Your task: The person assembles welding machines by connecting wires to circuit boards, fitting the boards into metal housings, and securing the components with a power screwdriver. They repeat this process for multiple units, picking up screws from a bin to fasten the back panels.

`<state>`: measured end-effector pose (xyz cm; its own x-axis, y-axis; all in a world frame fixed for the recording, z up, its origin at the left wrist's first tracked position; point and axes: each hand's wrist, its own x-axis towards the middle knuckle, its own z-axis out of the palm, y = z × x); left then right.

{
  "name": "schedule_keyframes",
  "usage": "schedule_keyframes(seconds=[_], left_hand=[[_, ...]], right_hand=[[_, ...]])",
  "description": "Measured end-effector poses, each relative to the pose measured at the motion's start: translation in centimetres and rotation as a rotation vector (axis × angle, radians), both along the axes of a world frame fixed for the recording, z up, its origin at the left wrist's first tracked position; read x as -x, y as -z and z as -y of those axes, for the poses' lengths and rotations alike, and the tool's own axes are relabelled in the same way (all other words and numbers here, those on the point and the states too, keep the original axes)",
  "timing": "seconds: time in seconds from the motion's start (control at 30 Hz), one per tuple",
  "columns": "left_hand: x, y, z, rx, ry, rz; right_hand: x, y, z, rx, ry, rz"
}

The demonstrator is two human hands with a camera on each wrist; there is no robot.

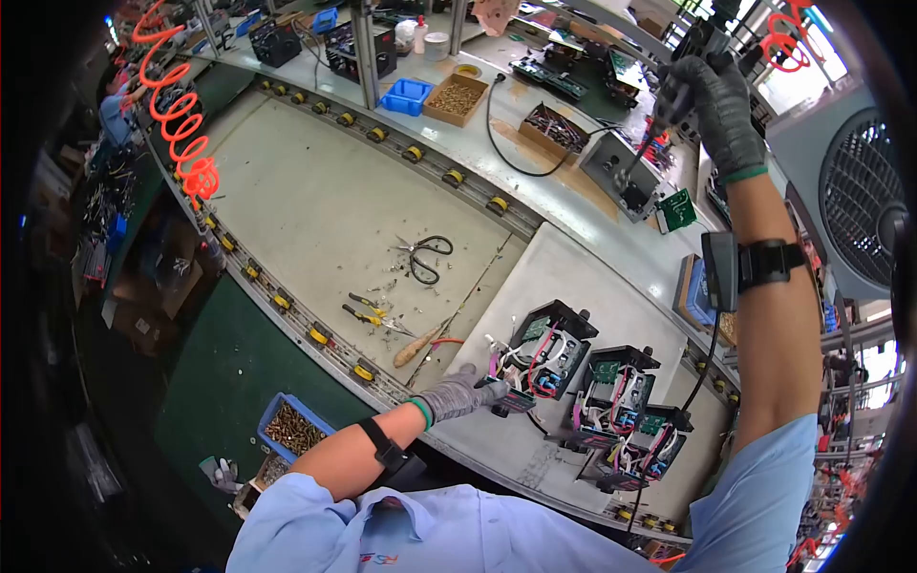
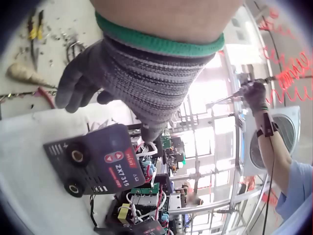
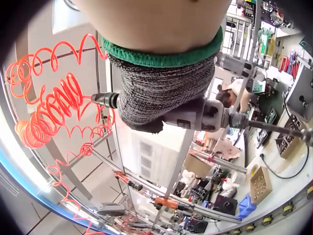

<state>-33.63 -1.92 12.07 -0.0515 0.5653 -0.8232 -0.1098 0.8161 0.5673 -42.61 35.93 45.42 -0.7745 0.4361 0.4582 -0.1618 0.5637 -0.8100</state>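
My gloved left hand [image 1: 457,396] is at the nearest welding machine unit, an opened inverter with boards and wires showing. In the left wrist view, the unit's dark front panel [image 2: 100,161], marked ZX7315, stands tilted below the left hand [image 2: 132,81]. One digit reaches down behind the panel's upper edge; the other fingers hang loosely to the side, away from it. High at the right, my gloved right hand [image 1: 716,105] grips an air screwdriver [image 3: 195,115] with a long bit [image 3: 274,128]. A red coiled air hose [image 3: 54,105] runs to the tool's rear end.
Two more opened units [image 1: 616,382] stand to the right on the white board. Scissors [image 1: 425,258], yellow-handled pliers [image 1: 373,313] and a wooden-handled tool [image 1: 417,346] lie left. A screw box [image 1: 454,98] and blue bin [image 1: 406,96] sit behind the roller rail; a fan [image 1: 864,191] stands right.
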Motion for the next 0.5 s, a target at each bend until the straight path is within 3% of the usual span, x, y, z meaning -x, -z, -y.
schedule_keyframes(seconds=[0.03,0.1,0.13,0.17,0.2,0.33,0.4,0.5], left_hand=[[0.2,-0.7,0.1,-0.081,-0.012,-0.343],[0.1,-1.8,0.0,-0.259,-0.033,-1.015],[0.2,-2.1,-1.0,-0.26,-0.018,-1.011],[0.9,-2.6,-2.8,-0.434,-0.013,-0.906],[1.4,-3.1,-4.7,-0.606,-0.007,-0.796],[0.5,-3.9,-12.0,-0.522,0.183,-0.841],[0.1,-3.1,-14.0,-0.45,0.424,-0.864],[0.1,-1.4,-14.4,-0.482,0.44,-0.904]], right_hand=[[-2.1,0.3,1.1,0.139,-0.13,0.029],[-5.4,2.9,2.1,0.327,-0.12,-0.006],[-8.2,2.8,4.0,0.36,-0.063,0.174],[-9.8,4.6,4.7,0.485,-0.072,0.149],[-12.0,6.5,4.2,0.556,-0.069,0.329],[-19.7,16.8,6.5,0.898,0.038,0.568],[-22.5,21.0,7.9,0.979,0.16,0.627],[-25.3,27.3,8.9,1.044,0.27,0.734]])
